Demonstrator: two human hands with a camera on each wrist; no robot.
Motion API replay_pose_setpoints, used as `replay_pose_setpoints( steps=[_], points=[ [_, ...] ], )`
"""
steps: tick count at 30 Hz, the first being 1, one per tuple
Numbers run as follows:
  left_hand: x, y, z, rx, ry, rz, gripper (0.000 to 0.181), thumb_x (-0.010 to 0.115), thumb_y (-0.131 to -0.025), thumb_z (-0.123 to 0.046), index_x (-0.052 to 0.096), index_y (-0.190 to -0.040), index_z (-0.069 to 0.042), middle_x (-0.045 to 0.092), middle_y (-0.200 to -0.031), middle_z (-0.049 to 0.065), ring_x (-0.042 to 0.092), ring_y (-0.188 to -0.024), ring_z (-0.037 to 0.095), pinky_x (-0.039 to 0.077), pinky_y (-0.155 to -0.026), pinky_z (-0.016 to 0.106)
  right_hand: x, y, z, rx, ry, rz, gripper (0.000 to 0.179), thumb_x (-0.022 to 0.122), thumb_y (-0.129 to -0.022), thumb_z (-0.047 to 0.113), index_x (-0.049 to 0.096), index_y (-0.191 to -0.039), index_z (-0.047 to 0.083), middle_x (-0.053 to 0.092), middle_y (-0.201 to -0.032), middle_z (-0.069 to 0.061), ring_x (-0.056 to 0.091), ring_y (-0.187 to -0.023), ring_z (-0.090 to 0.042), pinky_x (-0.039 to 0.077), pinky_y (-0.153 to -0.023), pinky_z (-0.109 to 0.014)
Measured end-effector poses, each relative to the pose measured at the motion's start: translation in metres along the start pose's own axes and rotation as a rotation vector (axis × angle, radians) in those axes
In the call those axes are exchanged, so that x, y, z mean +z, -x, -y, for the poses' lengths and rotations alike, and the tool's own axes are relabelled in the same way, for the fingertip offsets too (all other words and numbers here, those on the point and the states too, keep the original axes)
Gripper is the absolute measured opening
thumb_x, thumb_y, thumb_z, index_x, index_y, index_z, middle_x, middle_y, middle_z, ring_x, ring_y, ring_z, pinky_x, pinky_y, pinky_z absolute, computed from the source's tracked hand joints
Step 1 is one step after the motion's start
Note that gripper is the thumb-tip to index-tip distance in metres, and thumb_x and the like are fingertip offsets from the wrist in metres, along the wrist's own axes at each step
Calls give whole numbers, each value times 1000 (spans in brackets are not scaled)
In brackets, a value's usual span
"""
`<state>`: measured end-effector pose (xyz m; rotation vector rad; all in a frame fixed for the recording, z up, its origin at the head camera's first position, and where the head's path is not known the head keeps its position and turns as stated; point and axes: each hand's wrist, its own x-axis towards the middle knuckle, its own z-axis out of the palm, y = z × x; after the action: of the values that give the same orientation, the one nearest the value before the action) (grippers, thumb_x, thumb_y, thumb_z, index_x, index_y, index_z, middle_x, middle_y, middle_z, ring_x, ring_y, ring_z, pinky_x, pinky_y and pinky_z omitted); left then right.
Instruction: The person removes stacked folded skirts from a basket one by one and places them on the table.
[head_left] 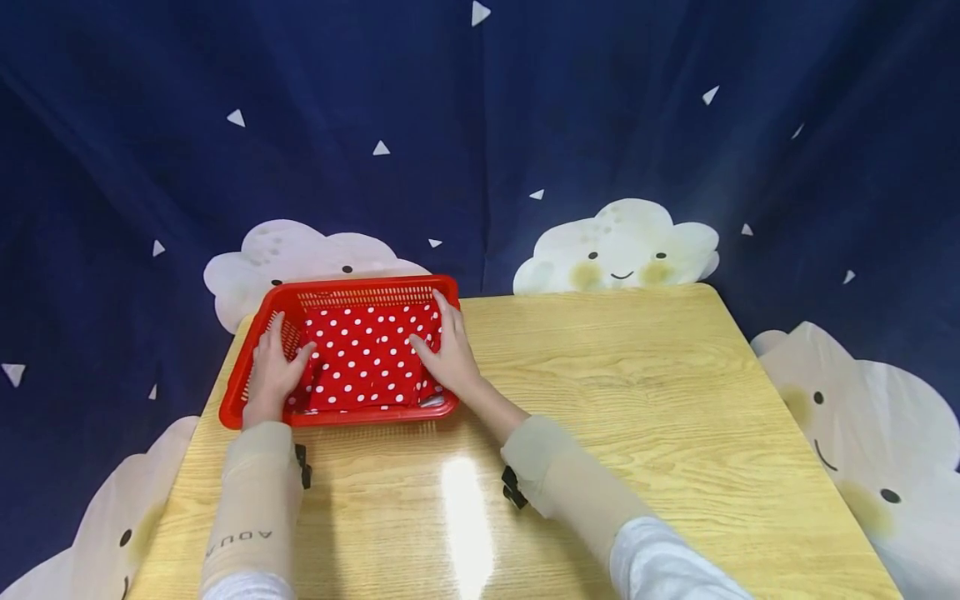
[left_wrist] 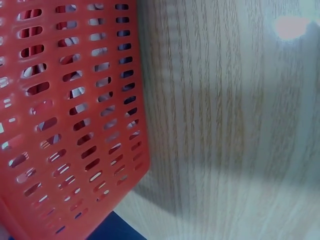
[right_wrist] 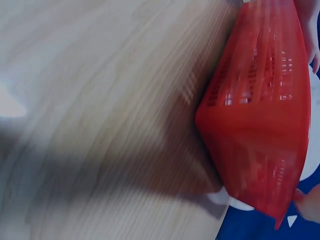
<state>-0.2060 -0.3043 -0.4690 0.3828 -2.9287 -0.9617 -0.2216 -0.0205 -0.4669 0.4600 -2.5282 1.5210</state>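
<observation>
A red plastic basket (head_left: 375, 419) with slotted walls stands at the back left of the table. Inside it lies a red cloth with white polka dots (head_left: 363, 354), spread over most of the bottom. My left hand (head_left: 273, 371) reaches over the basket's left end, fingers extended and thumb spread toward the cloth's left edge. At the opposite end, my right hand (head_left: 452, 354) reaches over the rim, its fingers extended along the right wall and its thumb pointing in over the cloth. Both wrist views show mainly the basket's slotted outer wall (left_wrist: 75, 100).
The basket rests on a light wooden table (head_left: 615, 400), whose surface extends to the right and front. Behind the table hangs a dark blue curtain (head_left: 480, 125) printed with clouds and white triangles. A small grey-white item (head_left: 432, 402) shows at the basket's front right corner.
</observation>
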Motion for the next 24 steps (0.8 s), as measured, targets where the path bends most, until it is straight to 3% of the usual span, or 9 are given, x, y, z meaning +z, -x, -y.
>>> replay_pose_setpoints(
  steps=[8, 13, 19, 24],
  points=[
    [7, -2, 4, -44, 29, 90, 87, 55, -87, -36, -5, -147, -16, 13, -146, 27, 15, -130, 46, 22, -98, 66, 24, 7, 15, 224, 32, 53, 83, 64, -83, 30, 10, -146, 24, 26, -143, -13, 45, -119, -33, 41, -93, -50],
    [11, -2, 6, -91, 63, 144, 89, 56, -87, -36, -7, -147, -18, 12, -145, 26, 16, -129, 46, 24, -98, 65, 36, 8, 15, 334, 42, 102, 89, 67, -79, 32, 10, -146, 20, 20, -146, -18, 37, -125, -36, 42, -92, -52],
    [14, -2, 7, -105, 136, 199, 89, 56, -87, -35, -9, -147, -19, 12, -145, 26, 19, -127, 46, 31, -95, 63, 40, 8, 16, 454, 50, 147, 94, 68, -79, 27, 5, -148, 14, 10, -149, -22, 36, -126, -39, 42, -93, -49],
    [17, -2, 10, -117, 166, 235, 90, 56, -87, -38, -9, -147, -22, 13, -145, 26, 21, -127, 45, 36, -92, 60, 39, 6, 15, 517, 50, 182, 94, 67, -80, 24, 2, -148, 14, 15, -147, -26, 41, -122, -40, 41, -95, -48]
  ],
)
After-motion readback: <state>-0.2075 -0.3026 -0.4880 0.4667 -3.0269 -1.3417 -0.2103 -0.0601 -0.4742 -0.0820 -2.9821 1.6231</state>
